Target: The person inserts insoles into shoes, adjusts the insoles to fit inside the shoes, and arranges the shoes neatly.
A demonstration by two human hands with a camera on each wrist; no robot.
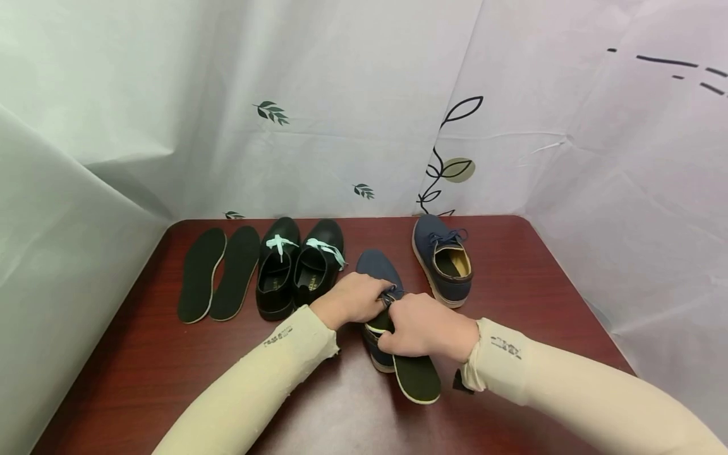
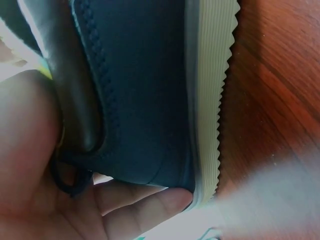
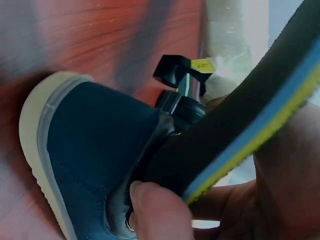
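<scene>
The right hand (image 1: 418, 325) has its thumb and fingers closed round a dark insole (image 1: 419, 380), whose layered blue and yellow edge shows in the right wrist view. The insole slants through the hand's grip — one end in the opening of a navy shoe (image 1: 375, 264), the other sticking out past the heel on the near side. The left hand (image 1: 355, 298) grips that same shoe, thumb at the opening by the laces and fingers curled along its side. The shoe lies beneath and between the two hands, on a reddish-brown table (image 1: 512, 265). Farther out, the matching navy shoe (image 1: 429, 243) stands beyond the right hand; a pair of black shoes (image 1: 279, 234) is beyond the left — with two more insoles (image 1: 199, 272) just beside them.
</scene>
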